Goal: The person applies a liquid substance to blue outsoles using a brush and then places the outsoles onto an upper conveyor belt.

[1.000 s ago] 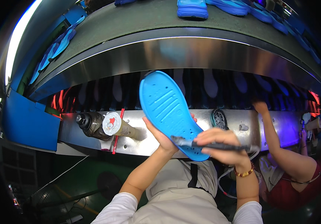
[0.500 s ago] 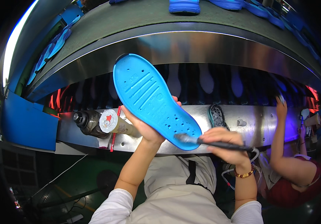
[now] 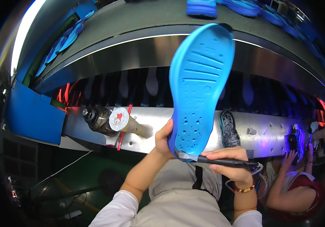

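Observation:
A bright blue shoe midsole [image 3: 200, 90] stands nearly upright before me, its top leaning right and its grooved, pitted face toward me. My left hand [image 3: 164, 140] is closed around its lower left edge; some of the fingers are hidden behind it. In my right hand [image 3: 232, 166] is a brush with a black handle [image 3: 223, 162], a pale cord or tube trailing from its back end. The brush tip touches the bottom end of the midsole, at the left rim. Right of the midsole, a black speckled insole-like piece [image 3: 229, 130] lies on the metal ledge [image 3: 262, 142].
On the ledge at left stand a lidded cup [image 3: 119, 120] and a dark bottle [image 3: 96, 119], beside a red strip [image 3: 124, 128]. Blue soles [image 3: 201, 8] lie on the green conveyor belt [image 3: 143, 17]. At right, a co-worker's hands [image 3: 290, 160] are near another sole [image 3: 299, 143].
The midsole has swung from leaning left to leaning right and risen. My brush has moved to its lower left rim. The co-worker's reaching arm has come down to a sole.

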Demonstrator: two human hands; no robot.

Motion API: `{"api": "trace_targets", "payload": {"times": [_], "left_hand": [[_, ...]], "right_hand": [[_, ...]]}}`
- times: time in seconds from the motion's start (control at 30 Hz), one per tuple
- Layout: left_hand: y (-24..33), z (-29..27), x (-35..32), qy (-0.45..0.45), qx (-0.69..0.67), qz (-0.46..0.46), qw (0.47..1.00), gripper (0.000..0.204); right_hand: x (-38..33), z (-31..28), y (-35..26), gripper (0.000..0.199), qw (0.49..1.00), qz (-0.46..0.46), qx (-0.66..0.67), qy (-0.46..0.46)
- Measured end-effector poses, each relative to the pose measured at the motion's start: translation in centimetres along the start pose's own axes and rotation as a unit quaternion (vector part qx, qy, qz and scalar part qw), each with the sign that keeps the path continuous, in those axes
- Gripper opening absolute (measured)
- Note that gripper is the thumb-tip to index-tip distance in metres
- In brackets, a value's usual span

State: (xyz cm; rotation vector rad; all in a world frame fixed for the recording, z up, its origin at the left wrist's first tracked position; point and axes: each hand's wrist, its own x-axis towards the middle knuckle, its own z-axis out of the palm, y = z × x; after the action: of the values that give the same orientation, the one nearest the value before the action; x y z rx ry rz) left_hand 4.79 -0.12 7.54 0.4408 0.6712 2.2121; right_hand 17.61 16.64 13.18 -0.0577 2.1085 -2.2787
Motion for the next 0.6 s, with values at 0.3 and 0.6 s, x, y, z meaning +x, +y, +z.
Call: {"api": "trace_targets", "payload": {"times": [0.3,0.6], "left_hand": [[2.8,0.8,2.1,-0.020,-0.011,-0.340,0.940,0.052],[4.8,2.1,2.0,-0.038,0.179,-0.442,0.878,0.062]], "right_hand": [[0.5,-2.3,-2.4,0.020,0.966,-0.120,-0.133,-0.186],[0.5,-4.6,-4.2,0.021,0.931,-0.128,-0.260,-0.223]]}}
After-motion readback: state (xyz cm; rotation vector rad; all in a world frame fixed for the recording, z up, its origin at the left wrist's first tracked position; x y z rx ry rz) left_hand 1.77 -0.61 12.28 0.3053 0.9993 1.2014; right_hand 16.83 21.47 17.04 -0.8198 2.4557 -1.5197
